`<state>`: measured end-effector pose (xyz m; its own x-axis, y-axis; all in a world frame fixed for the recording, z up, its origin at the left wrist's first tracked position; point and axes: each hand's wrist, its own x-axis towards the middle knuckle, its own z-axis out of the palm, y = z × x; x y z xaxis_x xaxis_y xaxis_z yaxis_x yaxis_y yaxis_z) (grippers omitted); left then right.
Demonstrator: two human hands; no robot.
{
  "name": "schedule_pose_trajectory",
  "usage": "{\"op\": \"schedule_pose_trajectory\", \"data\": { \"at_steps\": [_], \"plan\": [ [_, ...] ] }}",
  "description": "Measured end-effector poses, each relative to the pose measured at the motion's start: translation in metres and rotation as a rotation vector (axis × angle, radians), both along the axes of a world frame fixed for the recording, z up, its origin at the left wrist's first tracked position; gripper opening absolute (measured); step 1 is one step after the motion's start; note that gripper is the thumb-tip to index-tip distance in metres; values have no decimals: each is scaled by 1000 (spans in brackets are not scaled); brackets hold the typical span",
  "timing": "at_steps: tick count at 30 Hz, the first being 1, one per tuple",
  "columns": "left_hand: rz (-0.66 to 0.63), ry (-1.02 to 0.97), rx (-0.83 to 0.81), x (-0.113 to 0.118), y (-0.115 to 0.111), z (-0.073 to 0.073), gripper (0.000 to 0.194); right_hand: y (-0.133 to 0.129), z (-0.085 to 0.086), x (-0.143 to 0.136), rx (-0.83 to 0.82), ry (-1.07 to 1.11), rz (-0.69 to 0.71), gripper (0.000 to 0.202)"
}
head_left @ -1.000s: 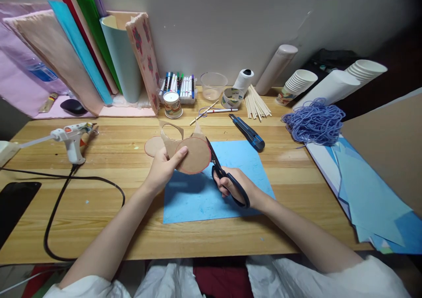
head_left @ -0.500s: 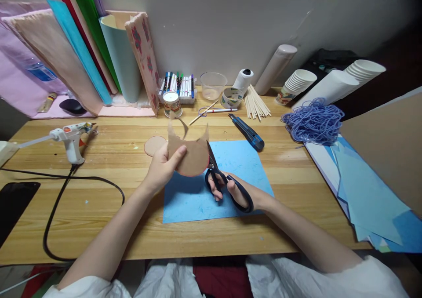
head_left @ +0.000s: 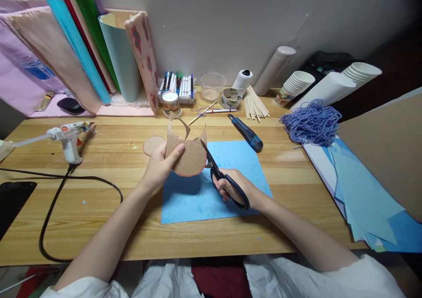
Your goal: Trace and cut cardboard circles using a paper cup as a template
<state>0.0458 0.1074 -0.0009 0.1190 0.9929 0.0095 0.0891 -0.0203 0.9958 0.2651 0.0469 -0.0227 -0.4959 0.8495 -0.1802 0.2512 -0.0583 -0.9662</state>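
My left hand (head_left: 160, 166) pinches a piece of brown cardboard (head_left: 191, 158), thumb on its face. A red line edges the rounded lower part of the piece, and ragged strips with a curved cut-out stick up from its top. My right hand (head_left: 233, 183) is closed in the handles of black scissors (head_left: 216, 169). Their blades meet the right edge of the cardboard. Below both hands lies a blue sheet (head_left: 194, 203) on the wooden table. Just behind my left hand rests a cut cardboard disc (head_left: 153, 145) with a red rim.
A glue gun (head_left: 70, 140) with a black cable stands left. A utility knife (head_left: 246, 133) lies beyond the blue sheet. Markers (head_left: 178, 85), a paper cup (head_left: 171, 103), tape (head_left: 231, 98) and wooden sticks (head_left: 255, 104) line the back; purple cord (head_left: 311, 122) sits right.
The scissors' handles have come closer together as my right hand closed. The cardboard is turned slightly, showing its face and cut-out more fully.
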Motion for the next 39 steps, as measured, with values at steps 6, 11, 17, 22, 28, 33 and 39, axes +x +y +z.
{"op": "schedule_pose_trajectory", "data": {
  "at_steps": [6, 11, 17, 22, 28, 33, 39],
  "plan": [
    [33, -122, 8, 4, -3, -7, 47, 0, 1, -4, 16, 37, -69, 65],
    [-206, -196, -170, 19, -20, -5, 44, -2, 1, -10, -70, 157, -25, 70],
    [-250, -146, -202, 18, -21, 4, 34, -3, 5, -11, -157, 257, 107, 81],
    [-345, -107, -246, 12, -18, 2, 33, -5, -5, -12, -109, 232, 88, 77],
    [-348, -142, -250, 8, -16, 5, 33, -7, -3, -12, -16, 79, -25, 68],
    [-253, -181, -209, 6, -11, 0, 35, -4, 2, -9, 1, 4, -67, 60],
    [-80, -137, -103, 8, -9, -7, 34, -1, -1, -3, 11, 77, 19, 64]
  ]
}}
